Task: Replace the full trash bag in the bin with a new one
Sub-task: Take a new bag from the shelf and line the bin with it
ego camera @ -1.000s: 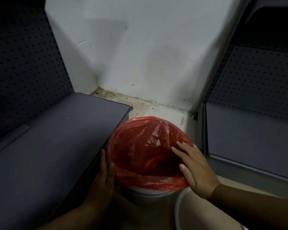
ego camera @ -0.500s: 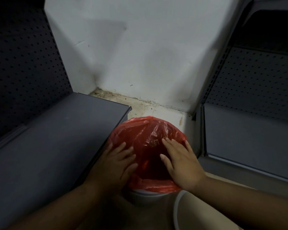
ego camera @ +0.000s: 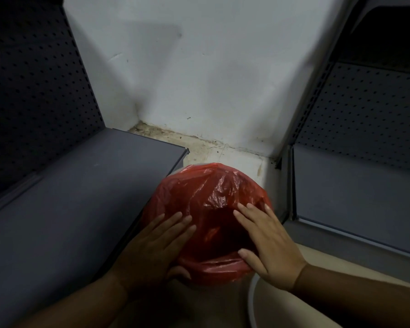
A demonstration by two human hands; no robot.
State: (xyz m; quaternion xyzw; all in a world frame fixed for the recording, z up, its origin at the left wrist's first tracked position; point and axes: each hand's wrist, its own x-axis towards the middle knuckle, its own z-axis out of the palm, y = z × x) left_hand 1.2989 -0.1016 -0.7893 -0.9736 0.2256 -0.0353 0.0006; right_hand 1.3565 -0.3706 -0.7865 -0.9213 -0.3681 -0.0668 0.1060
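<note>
Left hand: lay flat on the bag's left side, fingers straight and close together, thumb tucked under the near fold; judged to be pressing plastic against the rim.
Right hand: palm down over the bag's right edge, fingers spread and straight, gripping nothing.
Red trash bag: lined the bin, mouth open, edge folded outward; looked like the new liner being seated.
Bin: almost wholly hidden under the bag, wedged between grey shelf and corner wall.
</note>
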